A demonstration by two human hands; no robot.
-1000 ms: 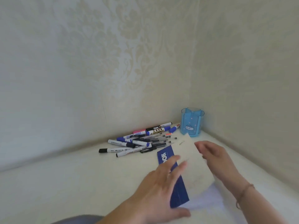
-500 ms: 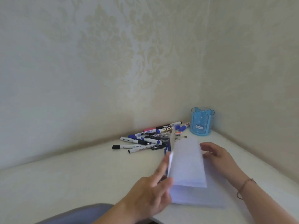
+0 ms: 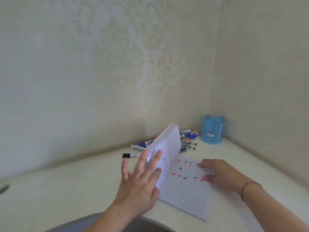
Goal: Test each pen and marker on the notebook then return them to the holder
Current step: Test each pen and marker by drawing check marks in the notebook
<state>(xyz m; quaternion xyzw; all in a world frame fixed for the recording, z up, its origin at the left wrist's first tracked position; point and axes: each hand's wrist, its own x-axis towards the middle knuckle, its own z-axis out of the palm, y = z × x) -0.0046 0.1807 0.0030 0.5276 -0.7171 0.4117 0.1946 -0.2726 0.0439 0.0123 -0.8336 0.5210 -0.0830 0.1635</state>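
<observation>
White notebook (image 3: 187, 186): open on the desk (image 3: 66, 190), near-centre, far of the person; right page flat, marked with red, blue and dark ticks
Lifted pages (image 3: 164, 146): thick stack standing tilted up on the left half, blurred
Left hand (image 3: 140, 180): fingers straight and spread wide, laid against the left face of the lifted stack; one or two fingertips over the stack's near face, grips nothing
Right hand (image 3: 217, 173): flat on the right page, fingers relaxed and pressing on the ticked area, thumb at the near edge of the ticks; thin bracelet (image 3: 249, 184) at the wrist
Pens and markers (image 3: 187, 139): loose pile on the desk, far of the notebook, between it and the wall; well apart from both hands
Black-capped marker (image 3: 130, 155): leftmost of the pile, just far of the left fingertips, not touched
Blue holder (image 3: 213, 129): translucent, upright in the far right corner, cat drawing on front, inner dividers visible; no pens visible inside
Hidden: middle of the pile behind the lifted pages, count unclear; print on barrels too small to read
Cut off: both forearms at the bottom edge; grey shape (image 3: 75, 223) at near edge, unidentified; dark hole (image 3: 4, 188) in the desk at far left, partly out of frame
</observation>
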